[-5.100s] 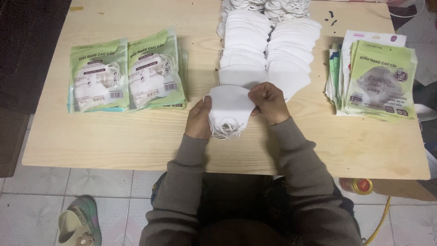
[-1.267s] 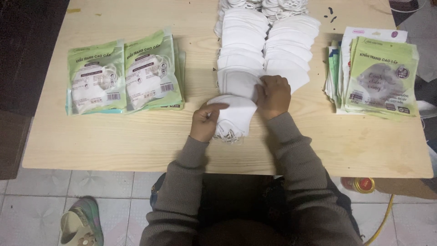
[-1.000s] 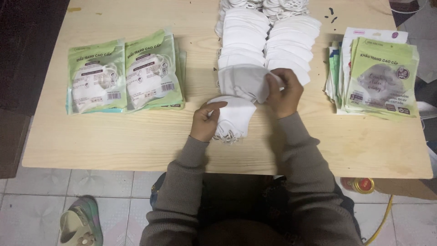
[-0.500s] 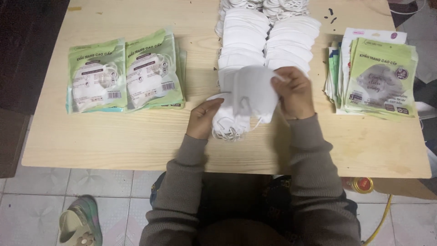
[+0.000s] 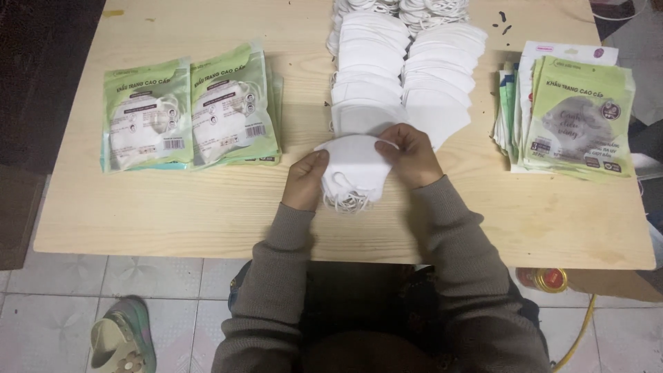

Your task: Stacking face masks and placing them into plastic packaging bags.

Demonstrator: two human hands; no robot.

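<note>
My left hand [image 5: 305, 180] and my right hand [image 5: 410, 156] both grip a small stack of white folded face masks [image 5: 352, 169] just above the table's near middle, one hand at each side. Loose ear loops hang from the stack's lower edge. Directly behind it lie two overlapping rows of white masks [image 5: 404, 76] running toward the table's far edge.
Two piles of filled green mask packets [image 5: 190, 114] sit at the left of the light wooden table [image 5: 173, 214]. A pile of flat empty green packets [image 5: 573, 117] lies at the right. A sandalled foot [image 5: 121, 338] rests on the tiled floor below.
My right hand took a mask from the near end of the rows, carried it back and laid it onto the stack held by my left hand. Both hands now close on the stack.
</note>
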